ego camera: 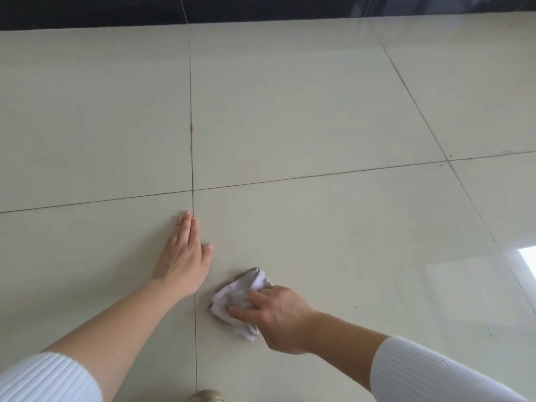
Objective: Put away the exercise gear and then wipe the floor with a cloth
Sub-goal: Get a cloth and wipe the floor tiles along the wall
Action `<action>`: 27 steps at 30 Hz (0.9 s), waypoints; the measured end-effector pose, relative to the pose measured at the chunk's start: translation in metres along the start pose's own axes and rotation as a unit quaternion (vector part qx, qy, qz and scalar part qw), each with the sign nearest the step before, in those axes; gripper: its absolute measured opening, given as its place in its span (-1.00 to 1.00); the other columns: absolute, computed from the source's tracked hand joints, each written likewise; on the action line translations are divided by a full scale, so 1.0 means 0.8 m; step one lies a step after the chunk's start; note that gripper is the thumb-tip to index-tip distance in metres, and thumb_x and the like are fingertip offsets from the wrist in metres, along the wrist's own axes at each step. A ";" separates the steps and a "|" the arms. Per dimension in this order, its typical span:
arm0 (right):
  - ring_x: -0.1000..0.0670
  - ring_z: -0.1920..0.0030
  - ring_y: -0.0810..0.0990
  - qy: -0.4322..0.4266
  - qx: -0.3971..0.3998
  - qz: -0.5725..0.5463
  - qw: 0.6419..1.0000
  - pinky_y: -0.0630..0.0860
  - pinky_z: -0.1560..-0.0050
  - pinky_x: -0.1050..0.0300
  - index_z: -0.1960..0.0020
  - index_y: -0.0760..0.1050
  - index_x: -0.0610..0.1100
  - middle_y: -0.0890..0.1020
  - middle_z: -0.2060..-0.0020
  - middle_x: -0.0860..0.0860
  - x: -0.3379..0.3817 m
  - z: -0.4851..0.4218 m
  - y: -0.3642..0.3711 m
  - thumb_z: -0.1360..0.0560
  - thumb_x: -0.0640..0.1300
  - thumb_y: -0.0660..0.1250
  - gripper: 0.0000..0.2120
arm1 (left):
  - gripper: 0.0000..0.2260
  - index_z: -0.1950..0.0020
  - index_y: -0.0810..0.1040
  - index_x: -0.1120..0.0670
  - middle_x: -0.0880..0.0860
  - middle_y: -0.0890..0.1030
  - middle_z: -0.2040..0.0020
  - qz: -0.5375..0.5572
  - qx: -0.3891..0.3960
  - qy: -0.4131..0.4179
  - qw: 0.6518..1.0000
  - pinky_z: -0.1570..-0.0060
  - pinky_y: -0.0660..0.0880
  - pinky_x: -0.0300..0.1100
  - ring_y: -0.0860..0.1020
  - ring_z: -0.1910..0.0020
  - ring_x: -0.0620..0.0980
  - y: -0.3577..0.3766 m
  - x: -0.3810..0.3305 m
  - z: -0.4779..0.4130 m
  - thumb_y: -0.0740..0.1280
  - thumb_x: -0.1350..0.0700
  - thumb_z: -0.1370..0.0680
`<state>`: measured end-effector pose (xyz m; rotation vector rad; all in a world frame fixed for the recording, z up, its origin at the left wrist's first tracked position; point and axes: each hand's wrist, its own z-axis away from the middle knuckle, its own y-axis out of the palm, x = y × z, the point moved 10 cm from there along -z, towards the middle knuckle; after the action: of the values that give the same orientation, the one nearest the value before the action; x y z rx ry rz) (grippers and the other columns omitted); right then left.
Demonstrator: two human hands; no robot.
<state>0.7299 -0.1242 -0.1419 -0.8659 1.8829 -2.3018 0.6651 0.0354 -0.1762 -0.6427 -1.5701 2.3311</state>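
Right hand [275,314] grips a cloth [235,294] on the floor [348,256]
Glossy pale tiles [290,105] with thin dark grout lines [191,140] run to a dark wall base [87,10]; the crumpled white-grey cloth lies just right of a grout line, near the left hand [182,253], which rests flat, fingers straight

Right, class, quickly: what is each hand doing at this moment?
Left hand: open, flat on the floor.
Right hand: gripping the cloth against the floor.

Left hand [182,256] lies flat, fingers straight; right hand [278,317], fingers curled, grips the cloth [229,295].
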 end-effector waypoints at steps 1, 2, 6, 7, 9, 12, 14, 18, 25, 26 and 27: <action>-0.05 0.27 0.61 -0.046 0.022 -0.004 0.999 0.51 0.30 0.21 -0.18 0.58 0.02 0.61 0.13 0.00 0.009 0.003 0.005 -0.17 -0.18 0.51 -0.43 | -0.42 -0.55 -0.11 0.27 0.18 -0.18 -0.57 0.002 -0.002 -0.002 1.000 -0.50 -0.20 -0.14 -0.19 -0.55 0.05 0.000 0.000 0.000 0.01 0.00 -0.65; -0.05 0.26 0.62 -0.063 0.028 -0.003 0.998 0.51 0.31 0.22 -0.18 0.58 0.03 0.62 0.14 -0.01 0.006 0.004 0.003 -0.15 -0.18 0.53 -0.40 | -0.42 -0.54 -0.11 0.28 0.19 -0.17 -0.57 0.000 -0.005 -0.004 1.000 -0.50 -0.19 -0.13 -0.18 -0.55 0.06 0.000 -0.001 0.000 0.02 0.01 -0.65; -0.20 0.13 0.62 0.170 -0.040 0.052 0.983 0.47 0.24 0.10 -0.44 0.30 0.16 0.55 -0.15 -0.14 -0.120 0.018 -0.055 -0.38 -0.20 0.34 -0.32 | -0.42 -0.54 -0.12 0.29 0.19 -0.18 -0.56 -0.007 -0.002 -0.004 1.000 -0.48 -0.21 -0.15 -0.19 -0.55 0.06 -0.002 -0.006 0.002 0.01 0.01 -0.65; -0.23 0.04 0.59 0.269 -0.048 0.034 0.961 0.45 0.16 0.06 -0.48 0.17 0.22 0.49 -0.23 -0.14 -0.164 0.039 -0.068 -0.48 -0.21 0.22 -0.34 | -0.42 -0.54 -0.13 0.28 0.18 -0.19 -0.56 -0.006 0.003 -0.005 1.000 -0.48 -0.21 -0.16 -0.20 -0.55 0.05 -0.001 -0.006 0.002 0.00 0.01 -0.65; -0.23 0.02 0.58 0.432 -0.076 -0.029 0.898 0.47 0.14 0.05 -0.49 0.07 0.23 0.49 -0.24 -0.14 -0.227 0.095 -0.081 -0.53 -0.22 0.08 -0.38 | -0.42 -0.55 -0.15 0.26 0.16 -0.21 -0.56 -0.002 0.012 -0.006 1.000 -0.49 -0.20 -0.15 -0.21 -0.55 0.02 -0.001 -0.004 0.004 0.00 0.00 -0.65; -0.22 0.02 0.56 0.546 -0.120 -0.036 0.828 0.45 0.17 0.03 -0.46 0.06 0.15 0.52 -0.18 -0.17 -0.249 0.145 -0.084 -0.50 -0.23 0.06 -0.41 | -0.42 -0.55 -0.16 0.24 0.14 -0.21 -0.57 -0.004 0.013 -0.002 1.000 -0.49 -0.20 -0.16 -0.22 -0.55 0.01 -0.001 -0.002 0.006 -0.01 0.01 -0.65; -0.24 -0.02 0.55 0.568 -0.113 -0.040 0.814 0.41 0.17 0.02 -0.47 0.05 0.09 0.50 -0.19 -0.18 -0.235 0.148 -0.068 -0.49 -0.24 0.08 -0.40 | -0.43 -0.55 -0.15 0.24 0.14 -0.21 -0.57 -0.002 0.011 -0.004 1.000 -0.49 -0.21 -0.16 -0.21 -0.55 0.01 0.000 -0.002 0.007 -0.01 0.01 -0.65; -0.27 0.03 0.59 0.461 -0.084 -0.010 0.884 0.43 0.25 0.02 -0.54 -0.01 -0.02 0.47 -0.23 -0.21 -0.149 0.108 -0.040 -0.51 -0.24 0.07 -0.37 | -0.43 -0.55 -0.13 0.25 0.16 -0.18 -0.57 0.008 0.001 -0.011 1.000 -0.50 -0.19 -0.14 -0.19 -0.55 0.03 0.002 -0.001 0.005 0.01 0.02 -0.65; -0.08 0.50 0.54 0.054 0.083 0.092 0.991 0.09 0.50 0.25 -0.32 0.43 -0.12 0.67 0.12 -0.08 0.014 0.038 0.033 -0.14 -0.08 0.50 -0.24 | -0.42 -0.54 -0.08 0.29 0.21 -0.13 -0.57 0.007 -0.010 -0.020 1.000 -0.51 -0.16 -0.10 -0.14 -0.55 0.09 0.004 -0.003 0.003 0.05 0.05 -0.63; -0.04 0.52 0.53 0.053 0.081 0.108 0.989 0.06 0.51 0.27 -0.31 0.41 -0.10 0.68 0.15 -0.04 0.008 0.035 0.031 -0.06 -0.05 0.53 -0.18 | -0.42 -0.54 -0.07 0.29 0.21 -0.13 -0.57 0.006 -0.009 -0.018 1.000 -0.51 -0.16 -0.10 -0.14 -0.55 0.09 0.003 -0.004 0.003 0.05 0.05 -0.63; -0.06 0.54 0.53 0.067 0.065 0.110 0.990 0.07 0.54 0.28 -0.33 0.36 -0.10 0.68 0.16 -0.05 -0.005 0.030 0.019 -0.05 -0.05 0.55 -0.13 | -0.42 -0.54 -0.07 0.29 0.21 -0.12 -0.57 0.005 -0.008 -0.014 1.000 -0.51 -0.16 -0.10 -0.14 -0.55 0.09 0.002 -0.004 0.003 0.06 0.05 -0.63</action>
<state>0.7394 -0.1476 -0.1548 -0.4744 1.7486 -2.3639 0.6667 0.0311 -0.1764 -0.6250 -1.6040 2.3475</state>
